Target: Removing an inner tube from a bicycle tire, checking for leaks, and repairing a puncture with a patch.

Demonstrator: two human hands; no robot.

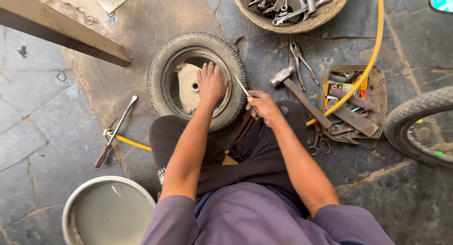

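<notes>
Pressure from the left hand (211, 84) is what steadies things: it lies flat, fingers spread and closed on nothing, on the metal rim (191, 87) of the small wheel (197, 80), which rests flat on the stone floor (42, 132) at upper centre of the frame, just ahead of the person's crossed legs. The right hand (263, 106) is clamped around a thin metal tool (242, 85), held just beside the tyre's right wall.

To do this well, I judge the palm should keep bearing down on the rim so the wheel cannot slide or tip, while the tool tip is brought in shallow at the seam between tyre and rim, well away from the left fingers.

The tool's long axis runs on a diagonal, from the fist up and to the left, its tip toward the upper left of the frame and near the tyre tread. The wheel's axle points straight up at the camera.

A hammer (297, 91), pliers (298, 58) and a yellow hose (373, 51) lie to the right.
</notes>
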